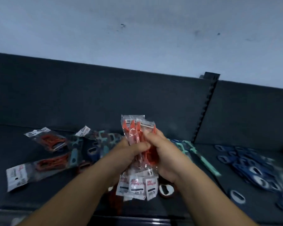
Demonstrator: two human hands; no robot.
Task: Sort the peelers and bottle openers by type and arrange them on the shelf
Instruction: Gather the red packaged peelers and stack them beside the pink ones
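Both hands hold one bundle of orange peelers (pixel 134 134) in clear plastic bags with white labels hanging below. My left hand (pixel 131 152) grips the bundle from the left and my right hand (pixel 163 154) from the right, above the dark shelf (pixel 23 193). More bagged orange peelers (pixel 51 142) lie at the left, with another pack (pixel 44 165) nearer me. Teal peelers and bottle openers (pixel 95 144) lie mixed behind my hands. Blue bottle openers (pixel 252 167) are piled at the right. Teal peelers (pixel 201 154) lie just right of my right hand.
A dark back panel (pixel 88 95) rises behind the shelf, with a slotted upright post (pixel 206 106) at the right. A red-rimmed bottle opener (pixel 166 190) lies under my right wrist. The shelf's front edge runs along the bottom of the view.
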